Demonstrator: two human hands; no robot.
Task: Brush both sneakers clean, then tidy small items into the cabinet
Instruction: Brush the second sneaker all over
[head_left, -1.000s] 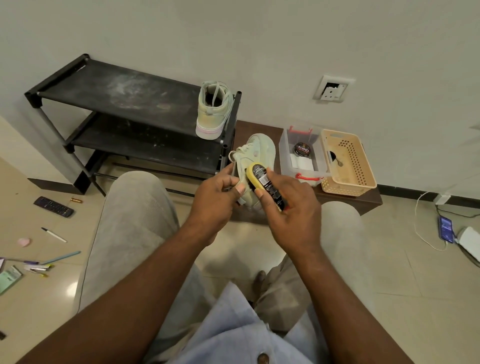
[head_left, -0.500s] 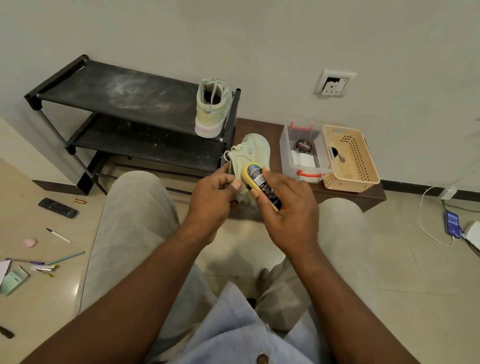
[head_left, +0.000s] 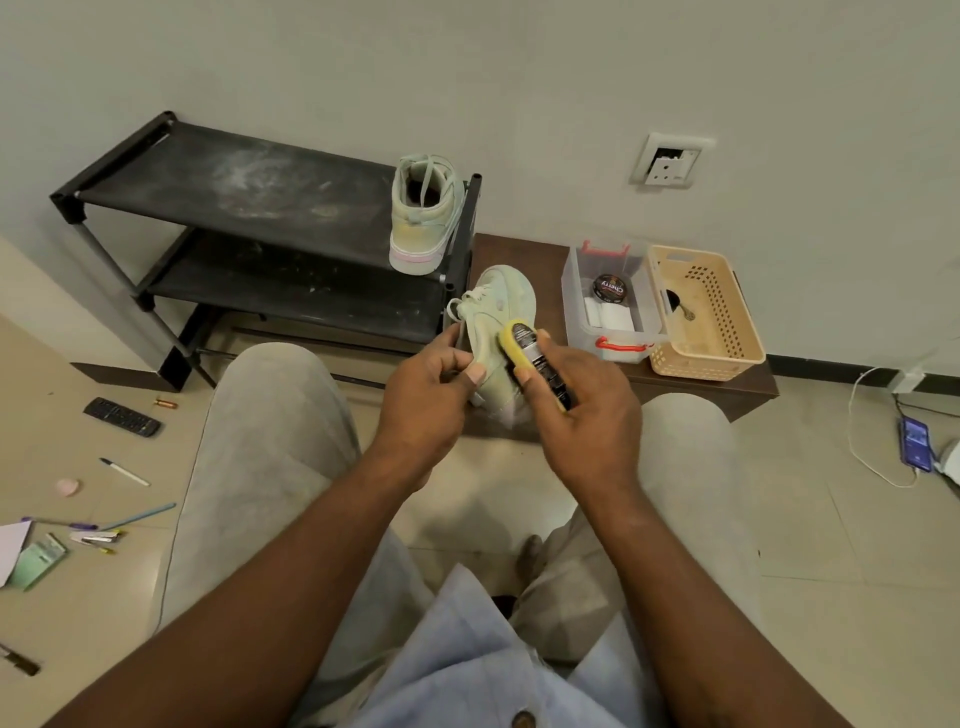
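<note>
Tiled floor (head_left: 831, 519) below, pale wall behind, and the black shoe rack (head_left: 249, 197) was my marker. Just right of the rack, above the brown bench (head_left: 519, 249), I had one sneaker (head_left: 498, 306) tipped onto its side. My left hand (head_left: 426, 384) pinched its near end, thumb on top, so the flank faced the brush. My right hand (head_left: 587, 400) was curled round the yellow brush (head_left: 524, 343), laid against the upper, mid-scrub by my reckoning. The second sneaker (head_left: 423, 213) stood on the rack's top shelf at its right end, heel toward me, parked clear of the work. Further right of the rack sat a clear box (head_left: 576, 312) and a beige basket (head_left: 727, 312). Left of the rack, a remote (head_left: 122, 417) and pens (head_left: 124, 472) lay scattered on the floor, not yet tidied.
</note>
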